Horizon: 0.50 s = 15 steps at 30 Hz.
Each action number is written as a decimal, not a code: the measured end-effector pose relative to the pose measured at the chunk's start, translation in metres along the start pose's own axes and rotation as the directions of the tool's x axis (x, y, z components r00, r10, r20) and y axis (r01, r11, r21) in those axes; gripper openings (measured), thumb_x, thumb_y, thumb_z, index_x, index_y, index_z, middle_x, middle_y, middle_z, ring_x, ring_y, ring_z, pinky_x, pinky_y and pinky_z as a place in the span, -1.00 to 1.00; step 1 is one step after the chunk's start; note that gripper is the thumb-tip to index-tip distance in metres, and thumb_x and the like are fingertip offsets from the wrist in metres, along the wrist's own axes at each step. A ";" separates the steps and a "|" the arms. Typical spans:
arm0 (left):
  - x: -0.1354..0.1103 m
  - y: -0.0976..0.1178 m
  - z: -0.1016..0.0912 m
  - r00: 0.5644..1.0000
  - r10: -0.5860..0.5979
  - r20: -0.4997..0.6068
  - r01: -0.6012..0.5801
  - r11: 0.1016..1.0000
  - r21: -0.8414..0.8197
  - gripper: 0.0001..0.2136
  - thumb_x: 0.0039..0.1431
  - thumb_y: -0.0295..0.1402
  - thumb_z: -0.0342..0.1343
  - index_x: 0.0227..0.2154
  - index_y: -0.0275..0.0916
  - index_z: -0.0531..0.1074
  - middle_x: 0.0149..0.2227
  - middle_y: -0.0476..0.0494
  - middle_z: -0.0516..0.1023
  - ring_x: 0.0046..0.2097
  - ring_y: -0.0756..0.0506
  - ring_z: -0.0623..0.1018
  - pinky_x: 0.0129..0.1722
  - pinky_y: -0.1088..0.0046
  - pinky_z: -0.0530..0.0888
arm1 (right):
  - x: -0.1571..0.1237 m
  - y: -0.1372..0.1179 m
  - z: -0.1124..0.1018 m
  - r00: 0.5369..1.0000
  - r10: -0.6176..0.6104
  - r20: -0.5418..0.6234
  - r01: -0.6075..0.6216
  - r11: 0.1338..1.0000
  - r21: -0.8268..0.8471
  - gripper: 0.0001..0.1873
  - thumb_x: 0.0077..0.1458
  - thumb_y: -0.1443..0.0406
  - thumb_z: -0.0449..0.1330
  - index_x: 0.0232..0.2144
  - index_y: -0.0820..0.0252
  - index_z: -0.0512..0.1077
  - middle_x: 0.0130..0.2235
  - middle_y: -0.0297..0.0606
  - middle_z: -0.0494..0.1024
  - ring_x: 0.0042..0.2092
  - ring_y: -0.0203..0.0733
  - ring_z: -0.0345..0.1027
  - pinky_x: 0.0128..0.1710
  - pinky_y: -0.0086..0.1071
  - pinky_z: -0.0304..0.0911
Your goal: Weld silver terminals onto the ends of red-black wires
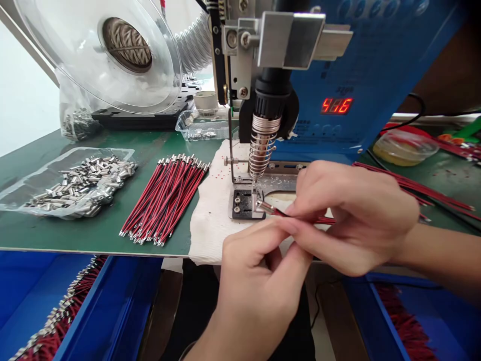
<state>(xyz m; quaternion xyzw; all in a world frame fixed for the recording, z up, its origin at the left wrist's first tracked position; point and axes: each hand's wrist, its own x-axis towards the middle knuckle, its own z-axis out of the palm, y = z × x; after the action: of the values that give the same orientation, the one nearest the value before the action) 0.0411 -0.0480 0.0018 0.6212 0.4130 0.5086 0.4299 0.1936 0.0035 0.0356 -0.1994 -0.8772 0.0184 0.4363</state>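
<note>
My right hand (353, 215) is closed in a pinch on a red-and-black wire (280, 212). The wire's silvery metal connector (266, 206) points left into a small metal holder (257, 199) under the soldering machine's tip (256, 176). Just below, my left hand (263, 281) is closed too, its fingertips meeting my right thumb at the wire; the exact grip point is hidden. A spring-wrapped soldering head (263, 143) stands upright above the holder. Red wire continues to the right behind my right fingers.
Left of the white cloth (210, 225) lies a bundle of red-and-black wires (165, 198). A clear tray (22, 188) contains loose metal connectors. Blue bins (108, 311) with wires sit below the table edge. The blue machine (338, 130) displays 416. A clear spool (165, 65) stands behind.
</note>
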 end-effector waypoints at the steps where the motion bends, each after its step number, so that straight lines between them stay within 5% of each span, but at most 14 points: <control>1: 0.000 0.000 -0.001 1.000 -0.004 -0.016 0.004 1.000 -0.002 -0.78 0.25 -0.41 0.19 -0.54 -0.20 0.53 -0.57 0.02 0.41 -0.50 0.02 0.35 -0.50 0.51 0.36 | 0.000 0.001 0.000 1.000 -0.004 0.014 0.004 1.000 0.028 -0.84 0.23 0.41 0.23 -0.38 0.11 0.36 -0.47 -0.40 0.46 -0.44 -0.32 0.31 -0.46 -0.38 0.25; 7: 0.002 0.004 -0.035 0.984 -0.078 -0.159 0.089 0.994 0.067 -0.84 0.27 -0.34 0.17 -0.41 -0.17 0.60 -0.54 0.02 0.48 -0.54 0.04 0.35 -0.59 0.57 0.28 | 0.003 0.026 -0.013 0.975 -0.116 0.188 0.121 0.993 -0.013 -0.83 0.34 0.37 0.11 -0.34 0.13 0.41 -0.46 -0.36 0.48 -0.47 -0.33 0.28 -0.48 -0.38 0.15; 10: 0.011 0.004 -0.070 0.975 -0.025 -0.220 0.084 0.961 0.263 -0.85 0.27 -0.34 0.18 -0.38 -0.16 0.61 -0.47 0.03 0.55 -0.50 0.05 0.39 -0.57 0.60 0.27 | 0.003 0.045 -0.022 0.872 -0.105 0.477 0.185 0.975 -0.123 -0.74 0.28 0.33 0.12 -0.49 0.12 0.36 -0.56 -0.39 0.36 -0.52 -0.28 0.18 -0.51 -0.32 0.00; 15: 0.029 0.010 -0.115 0.988 0.040 -0.147 0.069 0.741 0.668 -0.75 0.27 -0.40 0.14 -0.55 -0.19 0.51 -0.49 0.08 0.57 -0.44 0.05 0.44 -0.41 0.62 0.26 | 0.002 0.053 -0.026 0.731 0.082 0.677 0.045 0.985 -0.167 -0.76 0.18 0.28 0.20 -0.52 0.15 0.31 -0.56 -0.42 0.32 -0.50 -0.29 0.15 -0.44 -0.33 -0.02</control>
<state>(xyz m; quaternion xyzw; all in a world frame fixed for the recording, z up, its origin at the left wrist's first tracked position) -0.0678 -0.0106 0.0323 0.6906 0.6046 0.3679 0.1488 0.2301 0.0492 0.0422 -0.2245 -0.9721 0.0187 0.0654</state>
